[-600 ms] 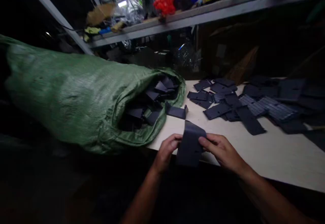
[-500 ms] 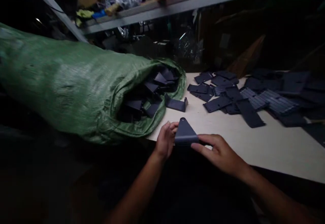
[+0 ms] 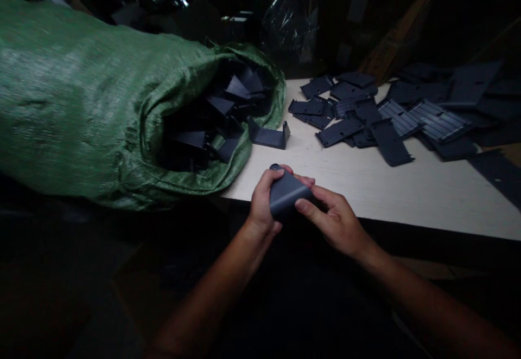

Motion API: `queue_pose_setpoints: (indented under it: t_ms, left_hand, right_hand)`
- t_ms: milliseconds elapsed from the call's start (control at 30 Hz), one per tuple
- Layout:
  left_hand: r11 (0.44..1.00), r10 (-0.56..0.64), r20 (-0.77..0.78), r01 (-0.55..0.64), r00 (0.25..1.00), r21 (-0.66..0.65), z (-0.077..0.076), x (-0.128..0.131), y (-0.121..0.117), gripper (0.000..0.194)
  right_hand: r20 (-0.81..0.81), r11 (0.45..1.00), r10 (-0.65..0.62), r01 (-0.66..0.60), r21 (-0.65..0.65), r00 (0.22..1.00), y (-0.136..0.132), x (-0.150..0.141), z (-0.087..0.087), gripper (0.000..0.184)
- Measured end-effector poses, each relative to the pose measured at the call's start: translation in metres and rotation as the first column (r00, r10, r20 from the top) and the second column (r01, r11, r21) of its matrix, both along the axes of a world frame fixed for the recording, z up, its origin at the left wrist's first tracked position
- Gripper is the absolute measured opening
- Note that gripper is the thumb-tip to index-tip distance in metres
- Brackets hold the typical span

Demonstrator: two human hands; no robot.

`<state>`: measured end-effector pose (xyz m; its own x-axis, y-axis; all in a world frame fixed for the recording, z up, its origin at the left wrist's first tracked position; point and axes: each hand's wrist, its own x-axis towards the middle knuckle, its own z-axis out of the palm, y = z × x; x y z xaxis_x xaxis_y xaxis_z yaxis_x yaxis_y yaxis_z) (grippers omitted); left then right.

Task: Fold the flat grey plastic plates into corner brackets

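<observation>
A dark grey plastic bracket point(image 3: 288, 190) with a triangular side and a small hole at its tip is held in front of the table edge. My left hand point(image 3: 262, 196) is wrapped round its left side, the thumb lying near the hole. On the right, my right hand point(image 3: 336, 215) grips the bracket's corner between thumb and fingers. A similar U-shaped bracket point(image 3: 268, 136) rests on the table just beyond, beside the mouth of a green woven sack point(image 3: 93, 109). Several more dark brackets point(image 3: 222, 107) fill the sack's opening.
Flat dark ribbed plates point(image 3: 345, 126) lie scattered and overlapping on the pale tabletop point(image 3: 366, 185) to the right. Behind them leans a piece of brown cardboard point(image 3: 401, 36). Clear plastic wrap point(image 3: 280, 23) hangs in the dark background.
My left hand has closed round the bracket, which has tilted. Earlier its fingers were loosely beside it while my right hand held it. The view has dipped and come closer.
</observation>
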<state>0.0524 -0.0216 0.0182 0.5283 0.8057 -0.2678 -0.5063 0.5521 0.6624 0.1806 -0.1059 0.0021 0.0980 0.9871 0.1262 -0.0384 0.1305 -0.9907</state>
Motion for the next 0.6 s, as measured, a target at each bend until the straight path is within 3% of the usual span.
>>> queue_pose_setpoints:
  t_ms: [200,333,433,600]
  left_hand:
    - [0.961,0.031,0.021,-0.024,0.999,-0.275,-0.007,0.0,0.0,0.015]
    - [0.92,0.037,-0.116,-0.08,0.993,-0.384,-0.013,0.004,-0.009,0.025]
    - [0.894,0.042,-0.182,-0.118,0.982,-0.433,-0.018,0.007,-0.014,0.03]
    - [0.864,0.085,-0.218,-0.181,0.972,-0.47,-0.031,0.009,-0.013,0.018]
  right_hand:
    - [-0.053,0.952,0.237,-0.243,-0.186,0.97,-0.01,0.026,-0.006,0.029]
    - [-0.116,0.946,0.183,-0.207,-0.248,0.976,-0.016,0.028,-0.017,0.04]
    - [-0.261,0.909,0.175,-0.258,-0.328,0.949,-0.015,0.028,-0.026,0.042]
    - [-0.41,0.869,0.104,-0.283,-0.406,0.906,-0.015,0.026,-0.034,0.044]
